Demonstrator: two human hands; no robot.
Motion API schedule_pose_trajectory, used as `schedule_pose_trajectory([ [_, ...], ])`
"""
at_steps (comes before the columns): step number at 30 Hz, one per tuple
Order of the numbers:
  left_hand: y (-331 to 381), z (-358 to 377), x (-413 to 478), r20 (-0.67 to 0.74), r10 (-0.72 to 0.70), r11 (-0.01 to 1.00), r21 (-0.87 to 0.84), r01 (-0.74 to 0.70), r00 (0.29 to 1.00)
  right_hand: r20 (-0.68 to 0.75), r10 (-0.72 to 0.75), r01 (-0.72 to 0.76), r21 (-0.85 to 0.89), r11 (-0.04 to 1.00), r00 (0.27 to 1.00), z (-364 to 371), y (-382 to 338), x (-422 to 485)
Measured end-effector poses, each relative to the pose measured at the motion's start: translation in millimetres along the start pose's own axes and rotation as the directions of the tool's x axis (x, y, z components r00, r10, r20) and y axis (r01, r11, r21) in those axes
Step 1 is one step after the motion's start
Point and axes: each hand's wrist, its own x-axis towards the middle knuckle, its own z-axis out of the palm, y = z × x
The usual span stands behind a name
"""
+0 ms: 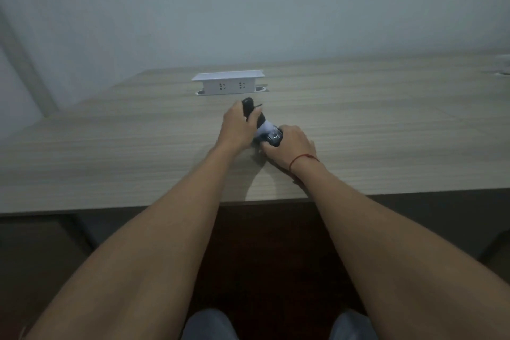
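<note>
Both grips are on the one device [263,127], so we judge the work to be mid-step, neither at its start nor at its end. Our left grip [237,125] has its fingers curled round the far black end, which tilts up and away from us, with a thin black tab or cord jutting from its tip. Our right grip [292,143] is wrapped tightly round the near black end, where a shiny dark face shows between thumb and fingers. Only the white middle of the device is bare between the two. It sits low over the table [110,160], near the middle, well short of the white socket box [227,83] that stands up from the surface beyond it. We cannot tell whether the near end touches the wood or hangs just above it. What looks done: the device is picked up and held firmly at both ends. What looks left: the twist, pull or push that such a two-ended hold prepares, and we cannot say from here whether the halves are to come apart or go together. Nothing is plugged into the socket box, so any powering or charging, if that is meant, is not yet begun. A red string [302,159] circles our right wrist.
</note>
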Motion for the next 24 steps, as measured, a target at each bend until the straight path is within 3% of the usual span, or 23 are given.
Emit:
schedule_pose_trajectory([
  [4, -9.4, 0.7, 6.4, 0.015, -0.038, 0.980, 0.198, 0.034, 0.999, 0.037, -0.016, 0.014, 0.044, 0.999, 0.999, 0.5, 2.0, -1.4],
  [10, -1.0, 3.5, -0.6, -0.072, 0.084, 0.996, -0.020, -0.085, 0.994, 0.021, -0.024, 0.025, -0.043, 0.999, 0.999, 3.5, 4.4, 3.3],
  [15, -4.9, 0.0, 2.2, -0.083, -0.046, 0.956, 0.287, 0.068, 0.995, 0.070, -0.072, 0.074, -0.025, 0.997, 0.995, 1.2, 10.1, 7.3],
  [19, -6.5, -1.1, 0.7, -0.125, -0.027, 1.000, -0.004, 0.027, 0.992, 0.100, -0.095, 0.092, 0.035, 0.995, 0.990, 1.2, 8.4, 5.0],
  [20, -7.5, 0.7, -1.3, -0.114, -0.024, 1.000, -0.012, 0.023, 0.993, 0.104, -0.101, 0.098, 0.037, 0.994, 0.989, 1.2, 7.4, 4.8],
  [24, -14.4, -3.5, 0.1, -0.066, -0.100, 0.958, 0.265, 0.114, 0.993, 0.071, -0.081, 0.080, 0.009, 0.997, 0.994, 2.4, 8.5, 5.1],
])
